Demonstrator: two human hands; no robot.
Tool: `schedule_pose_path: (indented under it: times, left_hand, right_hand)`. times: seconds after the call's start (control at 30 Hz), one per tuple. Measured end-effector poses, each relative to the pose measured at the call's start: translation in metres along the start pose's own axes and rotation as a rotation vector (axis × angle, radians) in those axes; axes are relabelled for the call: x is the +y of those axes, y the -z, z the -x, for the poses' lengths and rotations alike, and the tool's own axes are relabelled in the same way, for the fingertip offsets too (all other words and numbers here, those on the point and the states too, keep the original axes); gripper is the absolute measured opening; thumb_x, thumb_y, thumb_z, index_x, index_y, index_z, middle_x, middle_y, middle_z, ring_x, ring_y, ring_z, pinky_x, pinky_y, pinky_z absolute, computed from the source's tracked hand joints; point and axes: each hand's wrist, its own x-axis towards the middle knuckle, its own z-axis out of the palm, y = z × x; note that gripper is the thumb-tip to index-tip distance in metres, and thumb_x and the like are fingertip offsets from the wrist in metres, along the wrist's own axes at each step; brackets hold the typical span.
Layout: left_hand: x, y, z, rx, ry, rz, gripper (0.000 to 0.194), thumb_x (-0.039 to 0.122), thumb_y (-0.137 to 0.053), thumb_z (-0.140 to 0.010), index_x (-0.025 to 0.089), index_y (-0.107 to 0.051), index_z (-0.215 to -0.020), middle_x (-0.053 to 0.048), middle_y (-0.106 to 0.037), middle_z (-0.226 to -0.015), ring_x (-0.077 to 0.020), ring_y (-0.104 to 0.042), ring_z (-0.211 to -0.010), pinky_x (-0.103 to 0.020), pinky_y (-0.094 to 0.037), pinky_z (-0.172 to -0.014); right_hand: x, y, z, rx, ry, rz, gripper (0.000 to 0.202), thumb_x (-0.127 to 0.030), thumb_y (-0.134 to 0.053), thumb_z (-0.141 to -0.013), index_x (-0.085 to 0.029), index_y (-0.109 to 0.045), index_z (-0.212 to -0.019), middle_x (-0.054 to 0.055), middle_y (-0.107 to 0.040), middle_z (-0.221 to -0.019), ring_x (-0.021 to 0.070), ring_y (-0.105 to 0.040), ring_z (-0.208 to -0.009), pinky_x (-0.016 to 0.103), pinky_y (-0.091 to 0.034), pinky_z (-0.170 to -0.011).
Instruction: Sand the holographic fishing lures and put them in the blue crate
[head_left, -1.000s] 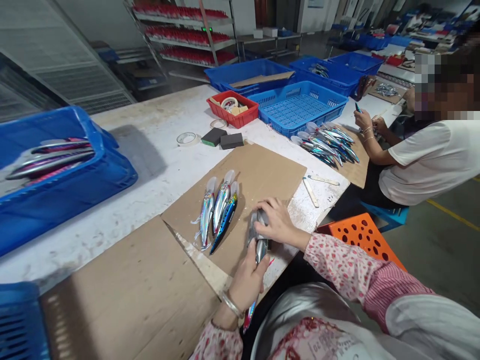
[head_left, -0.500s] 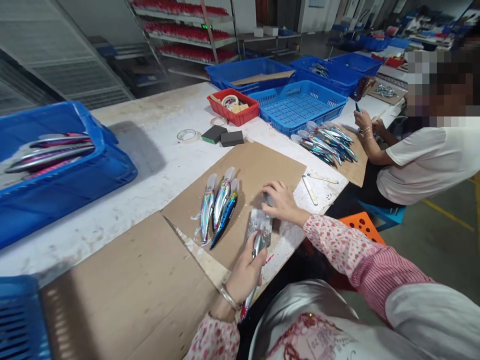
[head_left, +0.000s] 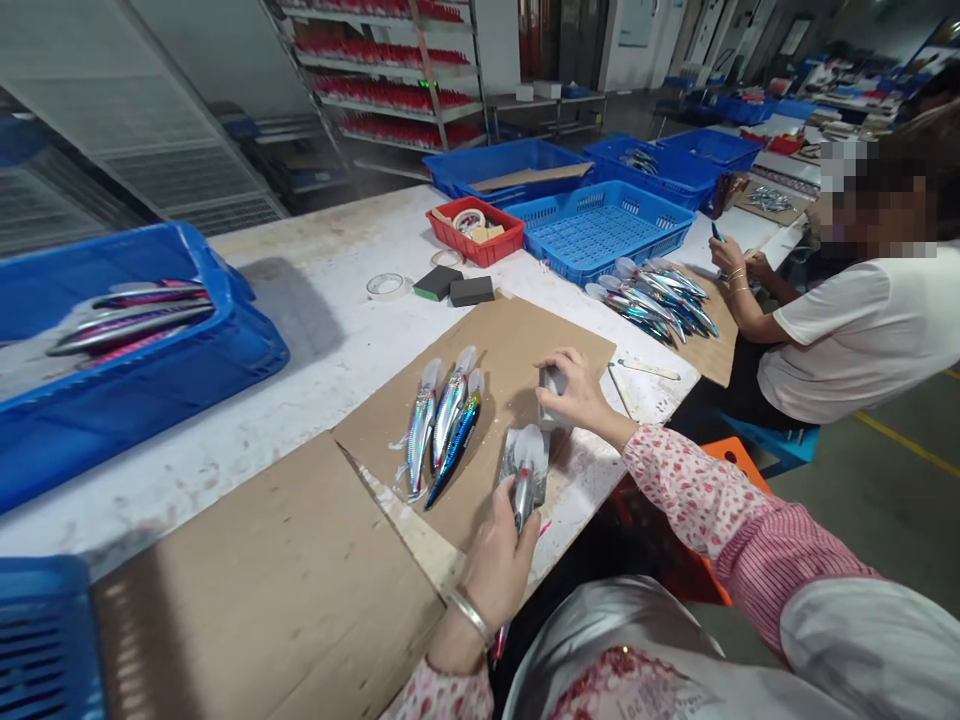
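Observation:
My left hand (head_left: 501, 550) is wrapped round a silvery fishing lure (head_left: 525, 490), its clear lip pointing away from me. Under the lure's front lies a grey block (head_left: 512, 457) at the table edge. Just beyond it, my right hand (head_left: 577, 395) grips a small grey block (head_left: 553, 392) between thumb and fingers. To the left, three lures lie side by side on the cardboard (head_left: 517, 330): two silvery ones (head_left: 421, 430) and a blue one (head_left: 456, 450).
A blue bin (head_left: 247, 345) with lures stands at the left. Behind the cardboard are tape (head_left: 388, 287), dark sanding blocks (head_left: 471, 291), a red basket (head_left: 510, 243) and a blue basket (head_left: 577, 270). At right, a person (head_left: 862, 320) sits beside piled lures (head_left: 660, 300).
The view has shifted slightly. My right hand has moved a little away from the lure, with its block tilted up. The lure's clear lip now shows above my left hand.

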Motion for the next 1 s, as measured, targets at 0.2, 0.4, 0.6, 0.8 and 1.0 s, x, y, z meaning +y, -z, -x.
schedule_pose_path:
  times: [0.2, 0.4, 0.6, 0.8, 1.0]
  left_hand:
    - [0.008, 0.0, -0.011, -0.137, 0.035, -0.29, 0.057, 0.034, -0.03, -0.093, 0.004, -0.028, -0.141, -0.02, -0.067, -0.107, -0.0257, -0.064, -0.109, -0.037, -0.047, -0.093]
    - [0.008, 0.005, -0.009, -0.161, 0.05, -0.35, 0.058, 0.035, -0.032, -0.094, 0.006, -0.026, -0.144, -0.019, -0.067, -0.11, -0.0269, -0.065, -0.105, -0.037, -0.049, -0.088]
    - [0.008, 0.029, -0.012, -0.152, -0.044, -0.539, 0.057, 0.029, -0.04, -0.093, 0.022, -0.028, -0.148, -0.014, -0.064, -0.119, -0.0256, -0.066, -0.099, -0.033, -0.049, -0.08]
    - [0.002, 0.031, -0.032, -0.15, -0.066, -0.857, 0.054, 0.026, -0.04, -0.093, 0.02, -0.034, -0.146, -0.016, -0.065, -0.11, -0.0281, -0.069, -0.084, -0.035, -0.051, -0.072]
    - [0.003, 0.032, -0.038, -0.211, -0.058, -0.892, 0.054, 0.027, -0.039, -0.093, 0.018, -0.033, -0.146, -0.016, -0.066, -0.107, -0.03, -0.069, -0.088, -0.037, -0.053, -0.074]
  right_hand:
    - [-0.029, -0.025, 0.042, -0.041, -0.005, 0.001, 0.037, -0.034, -0.065, -0.077, -0.022, -0.061, -0.111, 0.007, -0.054, -0.119, 0.0266, -0.046, -0.11, 0.041, -0.039, -0.094]
    - [-0.015, -0.021, 0.042, -0.081, 0.042, 0.02, 0.036, -0.032, -0.064, -0.077, -0.023, -0.062, -0.112, 0.007, -0.056, -0.117, 0.0264, -0.046, -0.111, 0.041, -0.039, -0.094]
    - [0.013, 0.01, 0.004, 0.096, 0.034, -0.061, 0.035, -0.024, -0.064, -0.072, -0.019, -0.063, -0.106, 0.009, -0.055, -0.113, 0.025, -0.049, -0.107, 0.039, -0.039, -0.096]
    - [0.007, 0.01, 0.02, -0.186, 0.25, 0.0, 0.035, -0.028, -0.066, -0.075, -0.019, -0.061, -0.109, 0.008, -0.054, -0.116, 0.0241, -0.046, -0.11, 0.039, -0.037, -0.096]
    - [-0.034, -0.015, 0.02, -0.275, 0.279, 0.131, 0.037, -0.035, -0.065, -0.078, -0.024, -0.06, -0.112, 0.007, -0.053, -0.121, 0.0263, -0.041, -0.112, 0.041, -0.036, -0.091]
